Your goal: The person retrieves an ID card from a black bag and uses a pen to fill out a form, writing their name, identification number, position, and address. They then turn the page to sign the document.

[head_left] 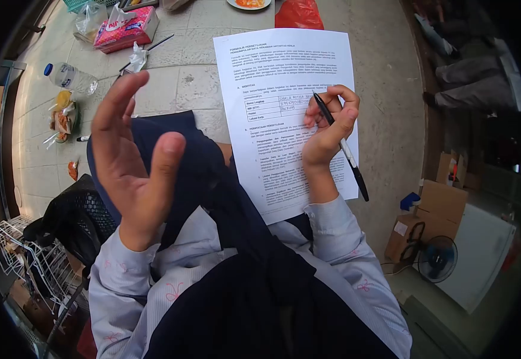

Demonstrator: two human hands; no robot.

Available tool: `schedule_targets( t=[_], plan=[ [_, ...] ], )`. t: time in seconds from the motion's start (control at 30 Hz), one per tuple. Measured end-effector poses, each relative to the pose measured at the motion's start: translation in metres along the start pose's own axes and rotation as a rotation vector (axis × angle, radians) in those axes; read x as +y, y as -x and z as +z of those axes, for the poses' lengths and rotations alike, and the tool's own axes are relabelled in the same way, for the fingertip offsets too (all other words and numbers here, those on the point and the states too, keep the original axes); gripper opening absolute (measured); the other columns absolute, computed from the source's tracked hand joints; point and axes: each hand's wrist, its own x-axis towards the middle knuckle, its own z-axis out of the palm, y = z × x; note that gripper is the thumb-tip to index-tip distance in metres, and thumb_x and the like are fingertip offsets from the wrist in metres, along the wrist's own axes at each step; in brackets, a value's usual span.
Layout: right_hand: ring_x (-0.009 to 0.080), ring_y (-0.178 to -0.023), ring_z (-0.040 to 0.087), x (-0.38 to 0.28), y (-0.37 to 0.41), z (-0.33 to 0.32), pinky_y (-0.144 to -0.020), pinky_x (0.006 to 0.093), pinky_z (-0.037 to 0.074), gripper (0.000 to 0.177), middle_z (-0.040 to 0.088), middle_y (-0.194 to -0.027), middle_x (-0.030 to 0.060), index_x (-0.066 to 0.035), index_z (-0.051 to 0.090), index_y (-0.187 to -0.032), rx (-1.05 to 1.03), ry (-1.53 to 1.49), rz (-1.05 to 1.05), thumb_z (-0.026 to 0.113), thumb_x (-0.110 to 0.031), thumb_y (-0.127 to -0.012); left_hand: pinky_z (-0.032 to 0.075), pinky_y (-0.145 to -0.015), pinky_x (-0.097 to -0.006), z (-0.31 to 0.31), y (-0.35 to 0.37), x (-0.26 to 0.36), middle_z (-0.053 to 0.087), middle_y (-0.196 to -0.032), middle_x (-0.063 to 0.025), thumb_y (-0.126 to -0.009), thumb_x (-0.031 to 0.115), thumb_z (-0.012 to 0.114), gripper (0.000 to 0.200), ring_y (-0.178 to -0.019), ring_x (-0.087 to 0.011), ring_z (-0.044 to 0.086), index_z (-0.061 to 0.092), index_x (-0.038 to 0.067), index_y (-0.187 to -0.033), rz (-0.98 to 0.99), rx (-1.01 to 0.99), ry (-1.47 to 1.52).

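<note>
A printed form [266, 173] lies on the tiled surface in front of me, with a small table of handwritten entries in its upper half. My right hand [326, 134] rests over the form's right side, its fingers closed around a black-and-white pen [351, 160]. The pen's tip end points up toward the handwritten rows, and the black end points down to the right. Raised to the left of the paper, my left hand [135, 167] is open, thumb apart from the fingers, holding nothing. Dark blue cloth [182, 155] lies behind and below it.
A pink tissue box [127, 31], a water bottle [72, 78] and wrapped food [63, 119] stand at the left. A red plastic bag [298, 14] and a plate [254, 7] are at the top. Cardboard boxes [439, 206] and a fan [437, 258] are right; another person's legs [478, 81] show.
</note>
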Motion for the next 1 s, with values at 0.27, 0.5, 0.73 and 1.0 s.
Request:
schedule_targets(
  t=[0.27, 0.5, 0.73, 1.0],
  plan=[
    [0.0031, -0.049, 0.034, -0.007, 0.007, -0.004, -0.045, 0.0153, 0.027, 0.050, 0.041, -0.058, -0.0005, -0.003, 0.041, -0.090, -0.092, 0.043, -0.013, 0.021, -0.049, -0.087, 0.006, -0.103, -0.0459, -0.084, -0.045, 0.128, 0.035, -0.127, 0.0104, -0.086, 0.030, 0.043, 0.024, -0.123, -0.0099, 0.022, 0.052, 0.027, -0.108, 0.538, 0.097, 0.218],
    [0.0056, -0.050, 0.035, 0.000, 0.004, -0.004, -0.047, 0.0179, 0.030, 0.054, 0.040, -0.058, 0.0003, -0.003, 0.042, -0.090, -0.091, 0.054, 0.015, 0.022, -0.052, -0.086, 0.006, -0.103, -0.0457, -0.087, -0.042, 0.151, 0.037, -0.125, 0.0102, -0.085, 0.027, 0.044, 0.023, -0.122, -0.0111, 0.023, 0.052, 0.026, -0.107, 0.530, 0.183, 0.127],
    [0.0049, -0.050, 0.035, -0.001, 0.007, -0.006, -0.046, 0.0170, 0.029, 0.057, 0.040, -0.059, 0.0001, -0.003, 0.042, -0.090, -0.075, 0.052, 0.052, 0.021, -0.055, -0.085, 0.006, -0.103, -0.0455, -0.088, -0.028, 0.154, 0.039, -0.123, 0.0101, -0.085, 0.023, 0.044, 0.023, -0.121, -0.0124, 0.025, 0.053, 0.026, -0.106, 0.351, 0.220, -0.030],
    [0.0054, -0.050, 0.038, -0.001, 0.009, -0.010, -0.047, 0.0170, 0.031, 0.060, 0.046, -0.060, 0.0014, -0.005, 0.044, -0.085, -0.062, 0.224, -0.081, 0.018, -0.059, -0.084, 0.031, -0.089, -0.0402, 0.037, -0.016, 0.003, 0.040, -0.112, -0.0175, -0.069, 0.019, 0.065, 0.051, -0.107, -0.0329, 0.039, 0.044, 0.011, -0.115, 0.056, -0.274, -0.028]
  ],
)
